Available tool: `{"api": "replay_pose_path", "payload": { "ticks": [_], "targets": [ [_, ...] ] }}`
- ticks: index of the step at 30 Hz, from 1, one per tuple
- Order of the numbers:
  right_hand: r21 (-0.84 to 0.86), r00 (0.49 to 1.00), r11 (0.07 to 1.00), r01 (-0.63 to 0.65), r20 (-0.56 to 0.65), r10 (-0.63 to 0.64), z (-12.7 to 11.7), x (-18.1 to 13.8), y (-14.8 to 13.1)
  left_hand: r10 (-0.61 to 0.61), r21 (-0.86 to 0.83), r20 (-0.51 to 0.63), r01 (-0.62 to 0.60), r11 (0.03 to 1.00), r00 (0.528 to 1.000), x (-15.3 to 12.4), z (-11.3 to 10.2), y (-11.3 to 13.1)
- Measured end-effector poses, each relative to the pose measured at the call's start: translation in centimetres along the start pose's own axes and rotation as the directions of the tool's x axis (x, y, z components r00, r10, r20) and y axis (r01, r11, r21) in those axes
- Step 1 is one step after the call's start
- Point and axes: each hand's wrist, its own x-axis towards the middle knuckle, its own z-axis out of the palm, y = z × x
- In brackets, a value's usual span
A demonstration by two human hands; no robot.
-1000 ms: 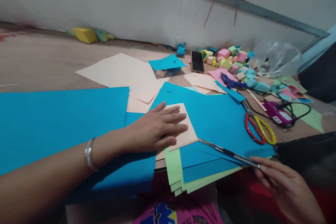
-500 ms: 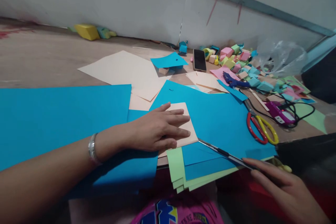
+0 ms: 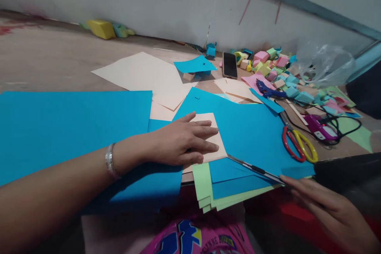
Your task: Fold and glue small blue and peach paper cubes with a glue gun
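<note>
My left hand (image 3: 184, 141) lies flat, fingers spread, pressing a small peach paper square (image 3: 212, 143) down on a large blue paper sheet (image 3: 253, 131). My right hand (image 3: 330, 214) sits at the lower right, fingers closed round the end of a thin metal blade or ruler (image 3: 253, 168). That blade runs along the peach square's lower edge, across the blue sheet. Green paper sheets (image 3: 205, 190) stick out under the blue one at the table's front edge.
Another big blue sheet (image 3: 71, 127) covers the left of the table. Red-and-yellow scissors (image 3: 297, 145), a blue glue gun (image 3: 266, 90), a purple device with black cable (image 3: 320, 127), a phone (image 3: 229, 64), several small coloured paper boxes (image 3: 268, 65) and a plastic bag (image 3: 324, 63) lie right and back.
The view has shifted slightly; my right hand has slid a little left and down along the blade. My left hand stays pressed on the peach square.
</note>
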Motion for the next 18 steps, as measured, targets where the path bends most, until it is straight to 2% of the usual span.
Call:
{"api": "replay_pose_path", "payload": {
  "ticks": [6,11,18],
  "targets": [
    [-0.037,0.998,0.998,0.047,0.033,-0.046,-0.5,0.0,0.9,0.000,0.004,0.010,0.000,1.000,1.000,0.0,-0.1,0.0],
    [-0.137,0.992,0.982,0.128,0.005,-0.128,-0.2,0.5,0.6,0.011,-0.013,-0.013,-0.011,1.000,1.000,0.1,-0.2,0.0],
    [-0.182,0.950,0.935,0.304,0.125,-0.285,0.2,1.7,-0.1,0.016,0.006,0.006,-0.016,1.000,1.000,0.0,-0.3,-0.1]
  ]
}}
